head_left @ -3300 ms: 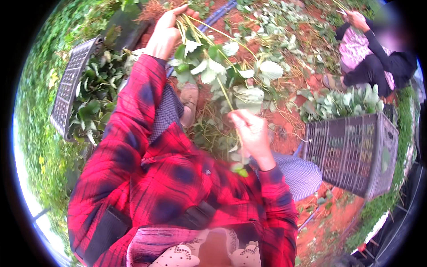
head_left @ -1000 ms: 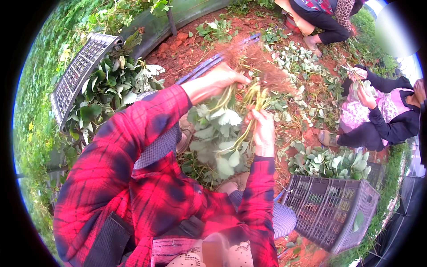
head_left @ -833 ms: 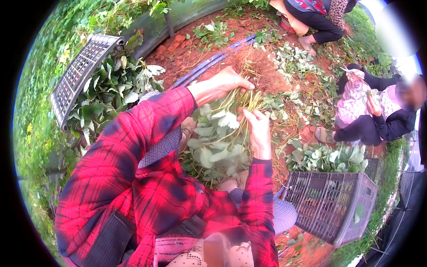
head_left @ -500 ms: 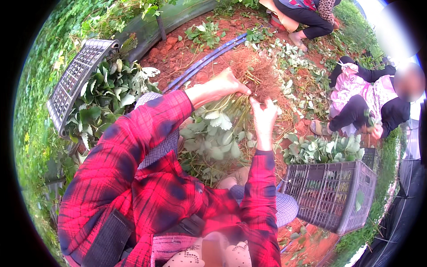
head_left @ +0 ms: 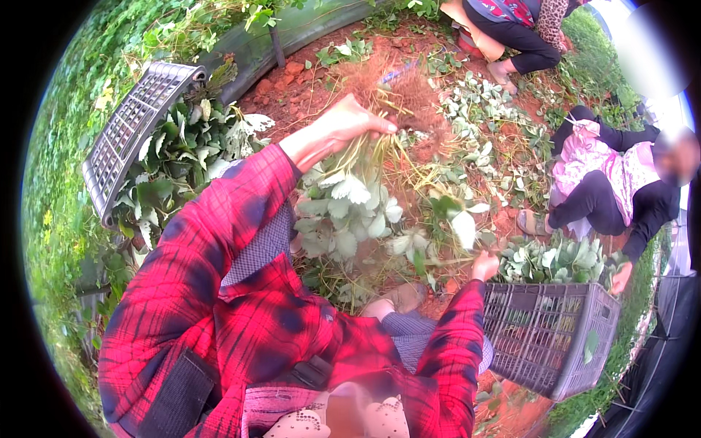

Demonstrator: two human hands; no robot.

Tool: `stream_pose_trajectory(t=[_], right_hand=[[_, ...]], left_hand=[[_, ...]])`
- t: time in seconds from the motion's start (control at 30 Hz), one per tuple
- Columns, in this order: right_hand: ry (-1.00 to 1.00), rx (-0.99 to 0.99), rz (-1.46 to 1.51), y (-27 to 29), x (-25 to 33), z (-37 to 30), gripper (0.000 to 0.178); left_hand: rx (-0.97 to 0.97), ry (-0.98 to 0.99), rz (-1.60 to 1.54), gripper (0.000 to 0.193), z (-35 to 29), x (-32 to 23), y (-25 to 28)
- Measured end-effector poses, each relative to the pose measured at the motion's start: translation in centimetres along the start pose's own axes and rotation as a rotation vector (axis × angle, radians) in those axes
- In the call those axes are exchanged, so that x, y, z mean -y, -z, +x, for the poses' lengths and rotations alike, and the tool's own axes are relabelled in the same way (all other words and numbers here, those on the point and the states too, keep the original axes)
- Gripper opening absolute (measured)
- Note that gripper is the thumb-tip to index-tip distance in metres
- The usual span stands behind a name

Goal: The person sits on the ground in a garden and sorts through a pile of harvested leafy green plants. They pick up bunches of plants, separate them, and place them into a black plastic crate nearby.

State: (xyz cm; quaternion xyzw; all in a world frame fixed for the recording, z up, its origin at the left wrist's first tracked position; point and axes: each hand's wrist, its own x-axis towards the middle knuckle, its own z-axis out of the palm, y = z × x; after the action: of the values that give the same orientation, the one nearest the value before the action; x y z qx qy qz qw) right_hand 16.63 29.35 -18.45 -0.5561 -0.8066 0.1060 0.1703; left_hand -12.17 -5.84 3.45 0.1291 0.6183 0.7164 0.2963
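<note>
My left hand (head_left: 350, 120) is closed round a bunch of bare-root strawberry plants (head_left: 350, 204). Their fine reddish-brown roots stick out beyond my fist, and their pale serrated leaves hang toward me. Off to the right, my right hand (head_left: 485, 266) is closed beside the near crate, with a thin leaf stalk (head_left: 453, 260) reaching left from its fingers. The stalk's leaves blend with those around it. A dark plastic crate (head_left: 540, 321) heaped with leafy plants (head_left: 555, 259) stands just beyond that hand.
On the left a tilted grey crate (head_left: 135, 131) holds more plants (head_left: 179, 146). Cut leaves (head_left: 482, 109) litter the red soil. A co-worker in a pink apron (head_left: 591, 168) sits at right, one hand (head_left: 621, 279) at the crate. Another person (head_left: 511, 44) crouches at the far right.
My right hand has left the bunch and moved right and toward me, to the crate, with a stalk. My left hand still grips the bunch. The co-worker's hand has reached the crate.
</note>
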Motion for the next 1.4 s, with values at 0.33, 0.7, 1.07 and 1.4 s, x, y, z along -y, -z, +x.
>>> stream_pose_trajectory(t=[0.33,0.7,1.07,1.4], right_hand=[[0.164,0.291,-0.163,1.3,8.7,-0.9,0.035],[0.941,-0.05,0.978,13.8,28.4,-9.5,0.015],[0.851,0.072,0.585,10.8,30.1,-9.9,0.013],[0.578,0.485,-0.238,7.1,16.4,-3.8,0.028]], left_hand=[[0.123,0.289,-0.452,0.015,1.3,-1.1,2.2],[0.232,0.567,-0.557,0.006,1.4,0.0,-0.3],[0.206,0.439,-0.438,0.011,0.8,1.4,-1.6],[0.045,0.139,-0.067,0.021,-0.2,-0.1,-0.3]])
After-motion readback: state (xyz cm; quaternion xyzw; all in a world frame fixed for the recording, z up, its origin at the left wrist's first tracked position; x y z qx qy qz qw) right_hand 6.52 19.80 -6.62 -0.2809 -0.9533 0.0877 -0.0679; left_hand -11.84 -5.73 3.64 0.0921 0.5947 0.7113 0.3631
